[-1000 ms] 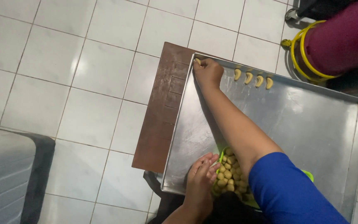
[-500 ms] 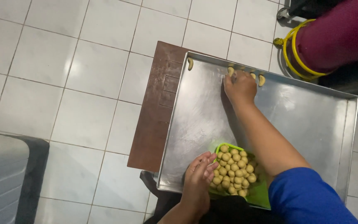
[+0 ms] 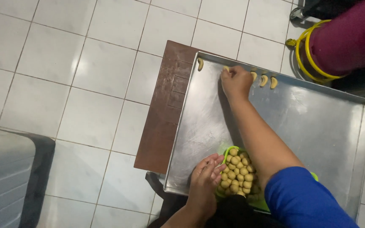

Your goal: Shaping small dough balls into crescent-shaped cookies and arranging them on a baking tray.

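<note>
A large metal baking tray (image 3: 300,126) lies on a brown board. My right hand (image 3: 234,82), on a blue-sleeved arm, reaches to the tray's far edge, fingers curled down on a pale crescent dough piece (image 3: 226,67). One crescent (image 3: 200,63) lies alone in the far left corner, and a few more crescents (image 3: 268,81) sit in a row just right of the hand. My left hand (image 3: 205,181) rests flat against the rim of a green bowl (image 3: 230,150) filled with small dough balls (image 3: 237,171) at the tray's near edge.
The brown board (image 3: 165,109) sticks out left of the tray over a white tiled floor (image 3: 77,76). A grey bin-like object (image 3: 9,177) stands at lower left. A maroon cylinder with yellow rings (image 3: 339,38) sits at the top right.
My right hand left one crescent in the far left corner, swung right to the row of pieces, then came back a little to the left. The left hand stayed by the bowl.
</note>
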